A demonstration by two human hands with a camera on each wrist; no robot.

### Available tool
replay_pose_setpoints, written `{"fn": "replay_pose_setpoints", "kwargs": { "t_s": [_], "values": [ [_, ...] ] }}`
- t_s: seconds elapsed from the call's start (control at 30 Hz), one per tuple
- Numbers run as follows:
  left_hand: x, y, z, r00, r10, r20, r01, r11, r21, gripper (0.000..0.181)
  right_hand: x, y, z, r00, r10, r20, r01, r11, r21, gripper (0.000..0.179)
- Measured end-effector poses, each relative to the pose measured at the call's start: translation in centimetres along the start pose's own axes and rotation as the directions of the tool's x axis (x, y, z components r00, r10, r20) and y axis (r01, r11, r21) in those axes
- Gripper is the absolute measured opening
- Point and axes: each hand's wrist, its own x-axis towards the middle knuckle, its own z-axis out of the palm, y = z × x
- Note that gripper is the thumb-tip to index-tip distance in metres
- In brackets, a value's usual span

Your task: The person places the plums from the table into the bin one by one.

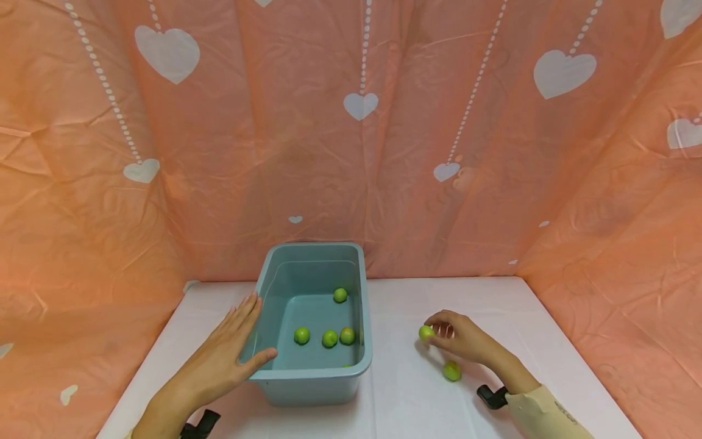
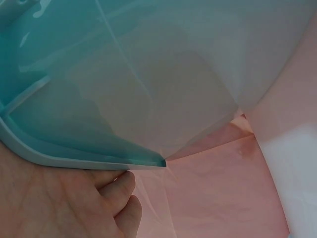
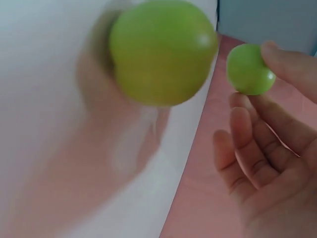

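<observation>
My right hand (image 1: 466, 338) pinches a small round green fruit (image 1: 425, 333) between thumb and fingertips, just above the white table; the right wrist view shows this pinched fruit (image 3: 250, 69) against the thumb. Nearer to me a second green fruit (image 1: 452, 371) lies on the table below that hand. A grey-blue plastic bin (image 1: 307, 374) stands left of it, with several green fruits (image 1: 329, 339) on its floor; one is mostly hidden by the near wall. Fingers extended, my left hand (image 1: 219, 353) rests on the bin's left rim. The left wrist view shows its palm (image 2: 54, 203) against the rim.
The white table (image 1: 406, 390) carries the bin left of its middle. Orange-pink sheeting (image 1: 307, 152) with pale hearts hangs behind and at both sides, close to the bin's far end. A black wrist mount (image 1: 492, 397) sits below the right wrist.
</observation>
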Motion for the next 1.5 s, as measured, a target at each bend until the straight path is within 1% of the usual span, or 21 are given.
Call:
{"fn": "replay_pose_setpoints", "kwargs": {
  "t_s": [0.17, 0.3, 0.53, 0.67, 0.8, 0.9, 1.03, 1.17, 1.33, 1.43, 1.5],
  "values": [
    [-0.1, 0.1, 0.0, 1.000, 0.005, -0.004, -0.005, 1.000, -0.001, 0.097, 0.5, -0.4, 0.0, 0.995, -0.080, -0.057, 0.079, 0.997, -0.006, 0.023],
    [0.0, 0.2, 0.0, 1.000, 0.007, -0.001, -0.007, 1.000, -0.007, 0.097, 1.0, -0.8, -0.1, 0.987, -0.121, -0.102, 0.121, 0.993, -0.012, 0.023],
    [0.0, 0.0, 0.0, 1.000, -0.001, -0.001, 0.001, 1.000, -0.001, 0.098, 2.4, -1.8, -0.3, 0.962, -0.206, -0.179, 0.204, 0.979, -0.030, 0.024],
    [0.0, 0.0, 0.1, 1.000, 0.001, 0.002, -0.001, 1.000, -0.006, 0.098, 3.2, -2.6, -0.6, 0.949, -0.240, -0.202, 0.239, 0.971, -0.033, 0.026],
    [0.0, 0.0, 0.1, 1.000, -0.001, 0.003, 0.001, 1.000, -0.008, 0.097, 3.9, -3.2, -1.0, 0.942, -0.263, -0.210, 0.259, 0.965, -0.046, 0.029],
    [0.0, 0.0, 0.1, 1.000, -0.001, 0.004, 0.001, 1.000, -0.012, 0.097, 4.4, -3.7, -1.5, 0.939, -0.264, -0.220, 0.258, 0.965, -0.056, 0.030],
    [0.0, 0.1, 0.1, 1.000, -0.003, 0.005, 0.004, 1.000, -0.019, 0.098, 5.0, -4.5, -2.1, 0.945, -0.235, -0.227, 0.230, 0.972, -0.051, 0.030],
    [0.0, 0.1, 0.0, 1.000, -0.011, 0.007, 0.011, 1.000, -0.017, 0.098, 5.7, -5.4, -2.6, 0.947, -0.222, -0.232, 0.219, 0.975, -0.041, 0.029],
    [0.1, 0.1, 0.1, 1.000, -0.015, 0.005, 0.015, 1.000, -0.006, 0.099, 6.5, -6.4, -3.0, 0.937, -0.261, -0.233, 0.262, 0.965, -0.026, 0.028],
    [0.0, 0.1, 0.0, 1.000, -0.016, 0.004, 0.016, 1.000, -0.006, 0.098, 7.0, -6.9, -3.2, 0.926, -0.296, -0.235, 0.297, 0.954, -0.030, 0.030],
    [0.0, 0.1, 0.0, 1.000, -0.014, 0.003, 0.014, 1.000, -0.006, 0.098, 7.4, -7.3, -3.4, 0.922, -0.308, -0.233, 0.311, 0.950, -0.026, 0.032]
  ]
}}
